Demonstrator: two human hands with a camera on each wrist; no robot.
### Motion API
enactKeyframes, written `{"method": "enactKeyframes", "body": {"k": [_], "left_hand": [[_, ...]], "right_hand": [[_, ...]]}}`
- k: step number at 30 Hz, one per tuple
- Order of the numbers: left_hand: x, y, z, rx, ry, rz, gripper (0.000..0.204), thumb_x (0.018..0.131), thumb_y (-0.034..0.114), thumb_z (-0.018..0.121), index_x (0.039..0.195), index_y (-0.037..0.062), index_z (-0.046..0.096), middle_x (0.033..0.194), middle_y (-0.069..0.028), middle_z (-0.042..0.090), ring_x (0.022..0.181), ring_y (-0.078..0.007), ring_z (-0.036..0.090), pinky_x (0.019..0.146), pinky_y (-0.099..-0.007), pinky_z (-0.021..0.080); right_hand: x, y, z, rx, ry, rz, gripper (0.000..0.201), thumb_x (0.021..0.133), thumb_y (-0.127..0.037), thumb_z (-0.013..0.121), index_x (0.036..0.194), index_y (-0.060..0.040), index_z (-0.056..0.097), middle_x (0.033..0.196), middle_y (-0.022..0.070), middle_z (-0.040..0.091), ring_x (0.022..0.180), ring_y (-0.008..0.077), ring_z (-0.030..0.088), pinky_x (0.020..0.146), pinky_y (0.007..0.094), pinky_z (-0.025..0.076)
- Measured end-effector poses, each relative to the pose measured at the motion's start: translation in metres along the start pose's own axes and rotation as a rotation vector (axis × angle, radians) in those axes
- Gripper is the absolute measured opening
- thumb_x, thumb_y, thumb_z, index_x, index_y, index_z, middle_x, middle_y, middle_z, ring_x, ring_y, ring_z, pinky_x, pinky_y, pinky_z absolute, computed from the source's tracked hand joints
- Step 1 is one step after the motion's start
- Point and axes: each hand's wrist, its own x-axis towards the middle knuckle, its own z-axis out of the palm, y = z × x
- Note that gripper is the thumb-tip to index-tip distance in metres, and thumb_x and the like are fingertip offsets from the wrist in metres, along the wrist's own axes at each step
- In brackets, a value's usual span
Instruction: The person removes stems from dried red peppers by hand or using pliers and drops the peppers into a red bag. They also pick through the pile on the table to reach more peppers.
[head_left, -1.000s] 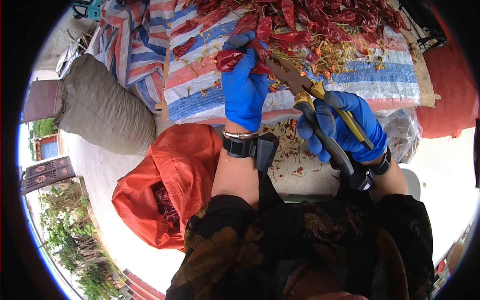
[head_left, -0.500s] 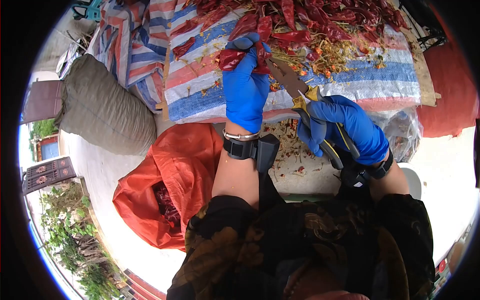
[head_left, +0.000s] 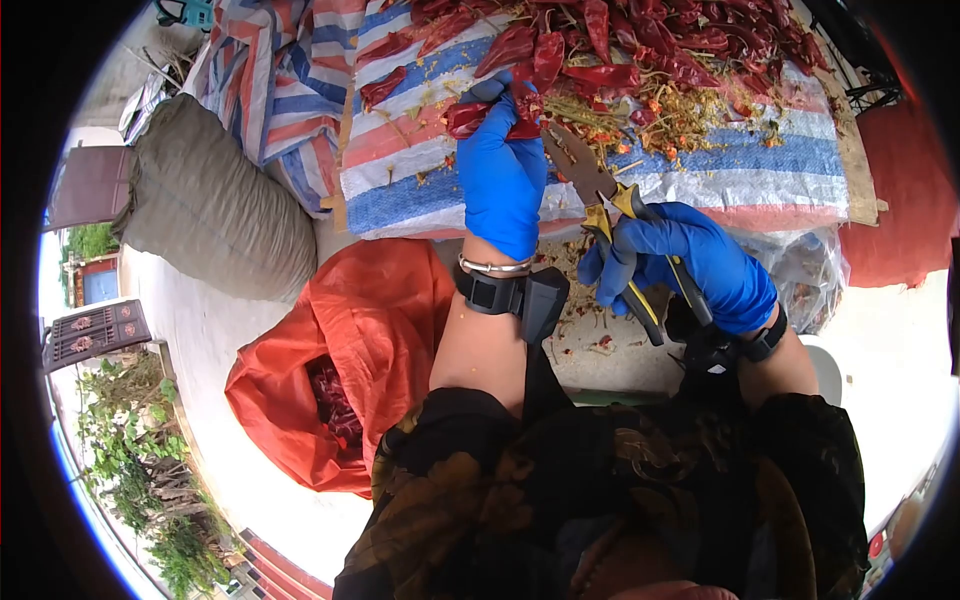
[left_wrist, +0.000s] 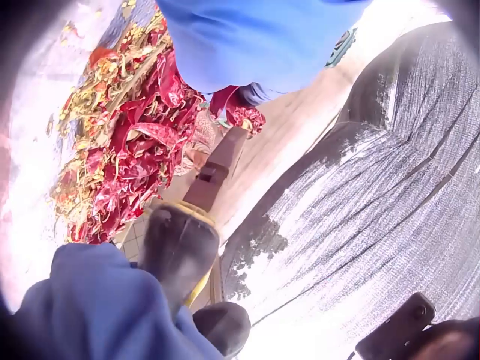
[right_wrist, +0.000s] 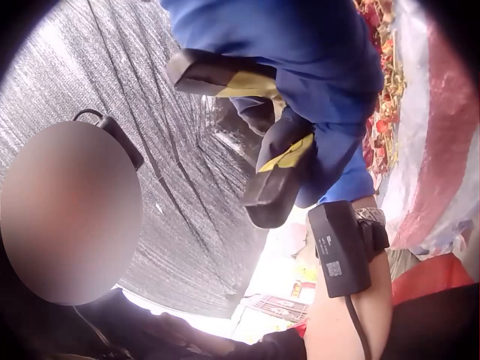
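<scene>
In the head view my blue-gloved left hand [head_left: 503, 180] holds dried red chili peppers [head_left: 467, 119] between curled fingers and thumb, close over the striped sheet. My right hand [head_left: 690, 262], also gloved in blue, grips pliers [head_left: 578, 168] by their yellow-and-black handles. The brown, rusty jaws point up and left, with their tips right at the held chilies. From the left wrist, the pliers' nose [left_wrist: 225, 154] reaches a chili end [left_wrist: 246, 118] below the left glove [left_wrist: 255, 45]. The right wrist view shows the handle ends [right_wrist: 274, 199] sticking out past the right glove [right_wrist: 300, 60].
A pile of dried chilies [head_left: 690, 45] with seeds and stem bits [head_left: 680, 118] lies on the striped woven sheet [head_left: 400, 205]. At lower left stands an open red sack [head_left: 390, 300] with chilies inside. A full grey-green sack [head_left: 215, 210] stands behind it; clear plastic [head_left: 800, 275] hangs at right.
My right hand has turned the pliers, so their handles now look shorter and slant more steeply. My left hand keeps its hold on the chilies; the head view has shifted slightly.
</scene>
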Motion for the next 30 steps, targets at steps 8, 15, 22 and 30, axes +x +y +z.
{"method": "enactKeyframes", "body": {"k": [8, 15, 22, 30], "left_hand": [[-0.006, 0.000, 0.009, 0.131, -0.112, 0.052, 0.016, 0.084, -0.006, 0.047, 0.095, 0.0044, 0.052, 0.103, -0.0061, 0.056, 0.097, -0.0164, 0.053, 0.089, -0.0299, 0.043], [-0.009, -0.004, 0.016, 0.165, -0.157, 0.103, 0.016, 0.083, -0.006, 0.049, 0.093, 0.0060, 0.053, 0.103, -0.0057, 0.055, 0.095, -0.0152, 0.053, 0.087, -0.0284, 0.043], [-0.006, -0.004, 0.012, 0.437, -0.278, 0.252, 0.013, 0.085, -0.004, 0.048, 0.093, 0.0059, 0.051, 0.107, -0.0075, 0.053, 0.099, -0.0159, 0.051, 0.090, -0.0301, 0.042], [-0.011, -0.004, 0.021, 0.668, -0.300, 0.312, 0.011, 0.084, -0.004, 0.049, 0.088, 0.0052, 0.051, 0.104, -0.0078, 0.055, 0.095, -0.0159, 0.052, 0.089, -0.0291, 0.042]], "right_hand": [[-0.001, 0.002, -0.001, 0.210, -0.076, -0.057, 0.044, 0.089, -0.027, 0.041, 0.084, 0.0130, 0.058, 0.087, 0.0261, 0.060, 0.090, 0.0311, 0.058, 0.076, 0.0386, 0.049], [-0.003, 0.000, -0.005, 0.217, -0.047, -0.068, 0.045, 0.089, -0.028, 0.040, 0.083, 0.0123, 0.059, 0.085, 0.0254, 0.060, 0.089, 0.0307, 0.058, 0.073, 0.0387, 0.050], [-0.004, -0.001, -0.006, 0.252, 0.000, -0.062, 0.043, 0.088, -0.028, 0.042, 0.081, 0.0108, 0.059, 0.084, 0.0257, 0.060, 0.076, 0.0307, 0.061, 0.067, 0.0387, 0.052], [-0.006, -0.003, -0.011, 0.279, 0.071, -0.046, 0.037, 0.088, -0.026, 0.045, 0.071, 0.0043, 0.057, 0.073, 0.0189, 0.059, 0.066, 0.0246, 0.059, 0.061, 0.0330, 0.049]]}}
